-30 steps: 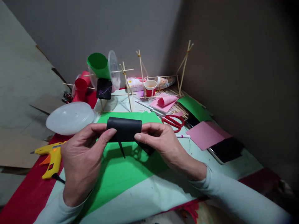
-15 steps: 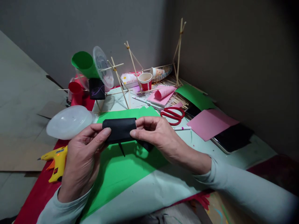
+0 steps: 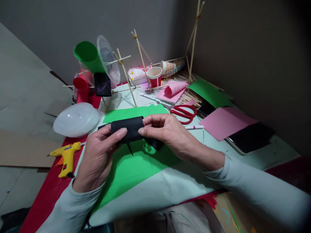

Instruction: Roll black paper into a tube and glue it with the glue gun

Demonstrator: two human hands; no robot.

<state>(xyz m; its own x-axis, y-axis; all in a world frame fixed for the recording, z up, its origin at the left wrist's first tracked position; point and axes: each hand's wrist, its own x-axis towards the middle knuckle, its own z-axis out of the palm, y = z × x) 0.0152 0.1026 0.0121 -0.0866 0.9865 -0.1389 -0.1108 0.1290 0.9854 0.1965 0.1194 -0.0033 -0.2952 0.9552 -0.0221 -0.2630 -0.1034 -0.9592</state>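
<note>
Together, the left hand (image 3: 98,158) and right hand (image 3: 167,134) grasp a rolled black paper (image 3: 128,128) between them, fingers (image 3: 119,133) clenched on each end, just above the green sheet (image 3: 131,165) in the middle of the desk (image 3: 170,191). Red scissors (image 3: 184,113) lie just beyond the right hand (with a pink sheet (image 3: 224,121) toward the desk's right edge). A yellow glue gun (image 3: 66,155) rests near the left edge.
</note>
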